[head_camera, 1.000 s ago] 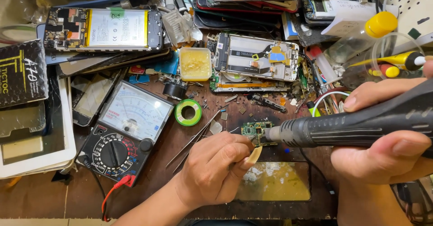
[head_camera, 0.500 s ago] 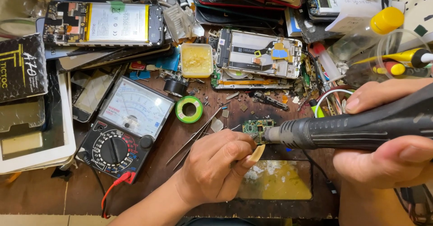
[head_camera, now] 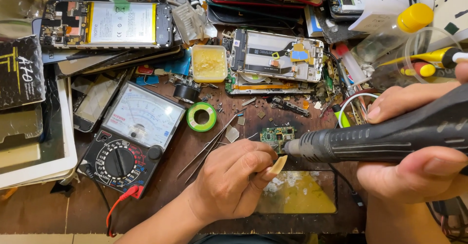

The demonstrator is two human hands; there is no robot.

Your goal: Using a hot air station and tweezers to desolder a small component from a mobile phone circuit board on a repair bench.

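— So where is the small green circuit board (head_camera: pixel 277 137) lying, relative to the hands?

— It is sitting on the brown bench (head_camera: pixel 161 195), just beyond the left hand (head_camera: pixel 234 180) and right at the nozzle of the black hot-air handpiece (head_camera: pixel 385 134).

— And the tool's long axis?

— It is running nearly level, from the right edge in toward the board, tip pointing left. The right hand (head_camera: pixel 419 141) is wrapping closed around its grip.

— The left hand?

— It is curling narrow, thumb and fingers pinching something small I cannot make out, touching or nearly touching the board's near edge. It is the nearer hand; tweezers (head_camera: pixel 209 144) are lying just left of it.
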